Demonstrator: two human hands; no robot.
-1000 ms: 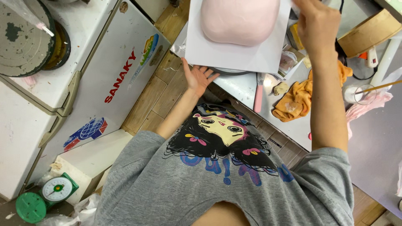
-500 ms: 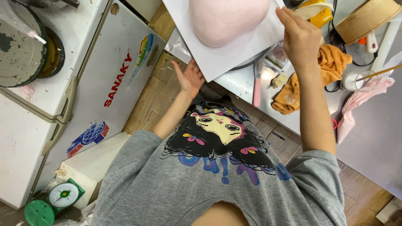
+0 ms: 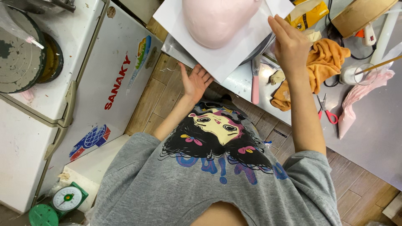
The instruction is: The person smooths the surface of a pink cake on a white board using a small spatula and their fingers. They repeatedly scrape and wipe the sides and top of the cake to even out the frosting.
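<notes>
White chest freezer [image 3: 104,79] on my left, w/ red lettering running down its lid, a rainbow sticker above that & a blue-red globe sticker lower down. Yellow packet [image 3: 307,14] sits at top, right of the board. Green kitchen scale [image 3: 63,201] bottom left, round white dial.

Pink dough mound [image 3: 220,19] lies on a white square board [image 3: 209,54], board turned cornerwise so one corner points down toward me; the mound's top is cut off by the frame, so can't give its long axis. Board rests on smth dark & round, mostly hidden.

My left hand [image 3: 194,81]: palm up under the board's lower left edge, fingers spread, tips touching or just under it, can't tell which. My right hand [image 3: 291,44]: fingers loosely together at the board's right edge, thumb side hidden; can't tell if it's pinching.

Orange cloth [image 3: 318,67], red-handled scissors [image 3: 326,111] & pink-handled spatula [image 3: 255,83] on the steel counter [image 3: 377,134] nearby.
</notes>
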